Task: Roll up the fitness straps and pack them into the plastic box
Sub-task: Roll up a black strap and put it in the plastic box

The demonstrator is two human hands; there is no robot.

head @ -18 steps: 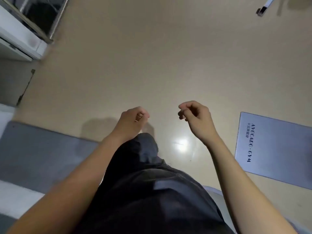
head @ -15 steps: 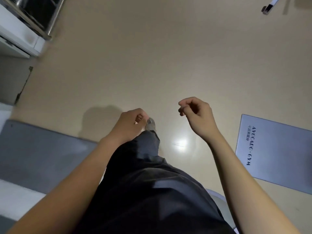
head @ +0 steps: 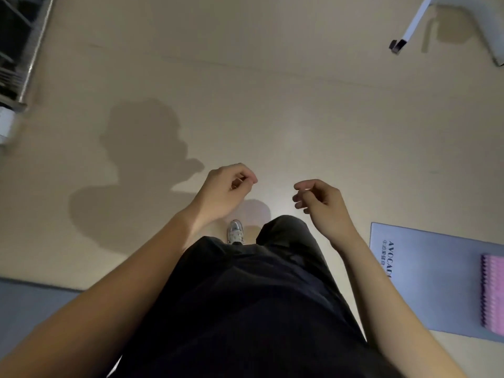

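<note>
No fitness strap and no plastic box show in the head view. My left hand (head: 227, 190) hangs in front of me over the beige floor, its fingers loosely curled and holding nothing. My right hand (head: 320, 203) is level with it, a little to the right, also loosely curled and holding nothing. Below the hands are my dark trousers and one light shoe (head: 235, 232) on the floor.
A grey mat (head: 425, 276) with printed lettering lies on the floor at the right, with a pink ridged pad (head: 492, 291) on it. Another grey mat (head: 30, 304) lies at the lower left. A metal rack (head: 19, 50) stands top left, a white furniture leg (head: 413, 23) top right.
I have stepped forward: the rack and the lettered mat shifted in view, the pink pad and the white leg came into sight, and a shoe now shows. Both hands stay loosely curled, holding nothing.
</note>
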